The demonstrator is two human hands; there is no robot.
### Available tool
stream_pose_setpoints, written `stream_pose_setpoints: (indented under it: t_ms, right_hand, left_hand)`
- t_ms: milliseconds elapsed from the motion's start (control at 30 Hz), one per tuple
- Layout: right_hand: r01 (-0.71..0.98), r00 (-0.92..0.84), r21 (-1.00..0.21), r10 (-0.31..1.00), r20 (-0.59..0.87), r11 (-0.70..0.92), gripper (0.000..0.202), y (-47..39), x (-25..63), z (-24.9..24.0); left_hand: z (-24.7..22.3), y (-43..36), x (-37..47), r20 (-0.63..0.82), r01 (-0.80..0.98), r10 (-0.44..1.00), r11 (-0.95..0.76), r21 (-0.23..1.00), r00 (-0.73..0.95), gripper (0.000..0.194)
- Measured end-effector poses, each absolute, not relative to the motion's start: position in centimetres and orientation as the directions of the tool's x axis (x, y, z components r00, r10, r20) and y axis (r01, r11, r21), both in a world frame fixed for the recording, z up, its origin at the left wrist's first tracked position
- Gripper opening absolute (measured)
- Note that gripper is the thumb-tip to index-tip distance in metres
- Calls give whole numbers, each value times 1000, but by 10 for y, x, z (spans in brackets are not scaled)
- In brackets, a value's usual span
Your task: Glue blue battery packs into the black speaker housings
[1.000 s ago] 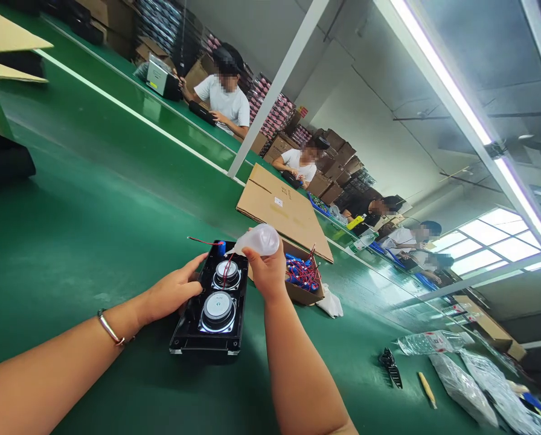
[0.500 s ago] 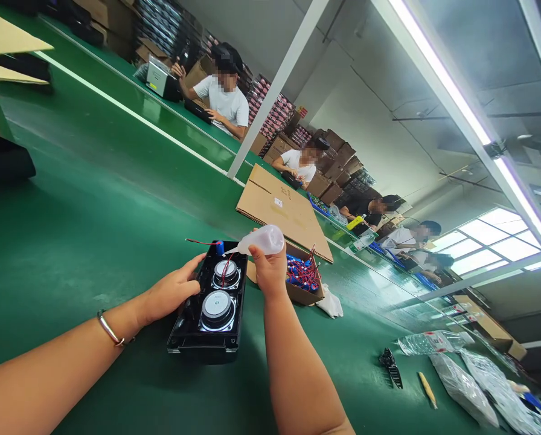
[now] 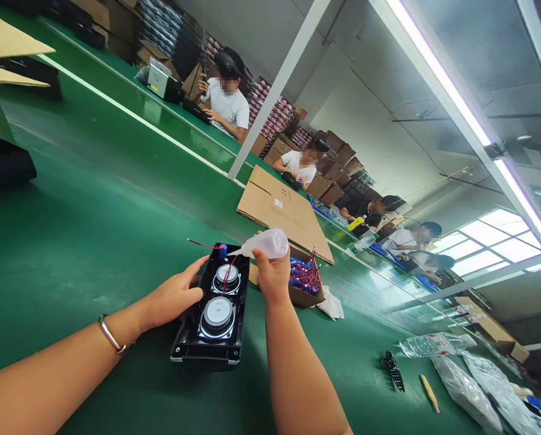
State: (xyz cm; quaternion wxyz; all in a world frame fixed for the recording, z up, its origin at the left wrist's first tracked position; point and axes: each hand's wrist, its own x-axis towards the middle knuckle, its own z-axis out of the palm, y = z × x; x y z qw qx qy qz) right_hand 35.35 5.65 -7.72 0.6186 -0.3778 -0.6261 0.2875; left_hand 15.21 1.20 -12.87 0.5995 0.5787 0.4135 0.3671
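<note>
A black speaker housing [image 3: 207, 350] lies on the green bench with its inside facing up. Two round speakers, a smaller one [image 3: 227, 275] and a larger one [image 3: 219, 312], sit in it, with red-and-black wires across the smaller. At its far end is a blue cylindrical part [image 3: 223, 250] with a wire reaching left. My left hand [image 3: 175, 300] grips the housing's left side, thumb over the edge, other fingers partly hidden. My right hand [image 3: 274, 279] is closed round a translucent squeeze bottle [image 3: 270, 243], tilted so its nozzle points left beside the blue part.
A carton [image 3: 304, 297] of blue parts with wires stands right of my right hand, near a white cloth [image 3: 331, 304]. Flat cardboard [image 3: 288, 208] lies beyond. At right are a clear plastic bottle [image 3: 436, 344], a black part [image 3: 392, 370] and plastic bags. Co-workers sit across the bench.
The squeeze bottle and my right hand have shifted slightly right and down in view. The housing sits slightly lower. A co-worker at the back has moved a raised hand to the right.
</note>
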Motion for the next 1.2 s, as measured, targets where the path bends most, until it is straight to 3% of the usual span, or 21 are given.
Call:
stream_pose_setpoints:
  t_ms: [133,500,900,1067,1200]
  right_hand:
    - [153,48,-825,830,555,543,51,55,354,-76]
    - [86,-2,-846,849,528,526,50,45,348,-75]
    - [11,40,-856,855,516,516,52,43,351,-77]
    - [-117,161,-831,836,525,544,56,33,367,-59]
    - [1,394,-762,700,596,648,57,13,412,-28]
  left_hand:
    - [-127,11,153,-77,118,920,33,992,384,80]
    - [-128,10,153,-87,38,915,78,996,395,80]
    - [-125,10,152,-120,133,913,73,988,391,79]
    - [-126,9,149,-126,182,913,59,982,388,79]
    - [-130,8,146,-95,268,905,-22,963,414,80]
